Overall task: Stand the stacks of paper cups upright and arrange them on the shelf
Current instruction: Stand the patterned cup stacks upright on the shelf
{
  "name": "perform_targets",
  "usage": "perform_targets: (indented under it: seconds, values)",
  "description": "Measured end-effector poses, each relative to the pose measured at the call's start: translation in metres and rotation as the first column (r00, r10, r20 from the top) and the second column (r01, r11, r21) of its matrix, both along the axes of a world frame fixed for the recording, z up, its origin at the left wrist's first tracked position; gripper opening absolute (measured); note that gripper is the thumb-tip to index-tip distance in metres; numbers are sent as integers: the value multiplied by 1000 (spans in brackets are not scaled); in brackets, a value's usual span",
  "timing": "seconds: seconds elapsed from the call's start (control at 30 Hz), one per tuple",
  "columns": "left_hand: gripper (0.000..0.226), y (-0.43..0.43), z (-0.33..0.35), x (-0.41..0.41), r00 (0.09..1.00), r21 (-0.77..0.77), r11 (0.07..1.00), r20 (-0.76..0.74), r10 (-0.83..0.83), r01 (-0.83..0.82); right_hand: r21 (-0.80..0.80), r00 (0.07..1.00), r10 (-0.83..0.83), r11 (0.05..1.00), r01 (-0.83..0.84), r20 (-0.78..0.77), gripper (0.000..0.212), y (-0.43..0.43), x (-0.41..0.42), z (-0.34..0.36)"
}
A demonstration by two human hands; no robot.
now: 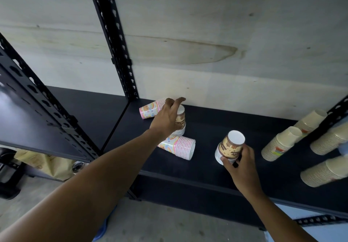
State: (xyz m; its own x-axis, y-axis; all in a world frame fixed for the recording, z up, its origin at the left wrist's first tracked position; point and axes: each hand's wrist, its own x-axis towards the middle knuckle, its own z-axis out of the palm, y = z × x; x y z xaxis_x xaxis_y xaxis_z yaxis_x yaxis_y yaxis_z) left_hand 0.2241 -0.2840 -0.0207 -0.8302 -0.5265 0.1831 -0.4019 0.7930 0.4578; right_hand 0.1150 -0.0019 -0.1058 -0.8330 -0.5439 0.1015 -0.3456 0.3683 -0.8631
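On the black shelf, my left hand wraps around a brown-patterned cup stack that stands bottom-up near the back wall. My right hand grips a second brown-patterned cup stack, also bottom-up and upright, toward the shelf's front. Two pink cartoon-print stacks lie on their sides: one behind my left hand by the wall, the other just in front of it.
Several beige cup stacks stand at the right end of the shelf. Black slotted uprights frame the shelf on the left. A lower-left shelf adjoins. Brown paper bags sit on the floor below.
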Motion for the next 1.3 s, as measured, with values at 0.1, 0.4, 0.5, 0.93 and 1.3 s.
perform_targets:
  seconds: [0.1,0.4,0.5,0.93,1.3]
  values:
    - [96,1,-2,1,999,33,999,-34,-1,2,6,1000,-5,1000,5,0,74,-1,1,1]
    - [106,-7,-7,9,996,115,993,-91,4,6,15,999,-42,999,42,13,90,1,8,-3]
    - [106,-11,-8,13,996,112,994,-91,1,9,-75,977,-187,981,179,-102,97,1,20,1]
    - [97,-38,-7,49,993,44,998,-108,44,-40,-97,776,82,979,-182,-625,53,-71,60,88]
    - [73,-80,-28,66,976,-29,984,125,176,-174,452,821,407,867,-210,-400,75,-137,69,47]
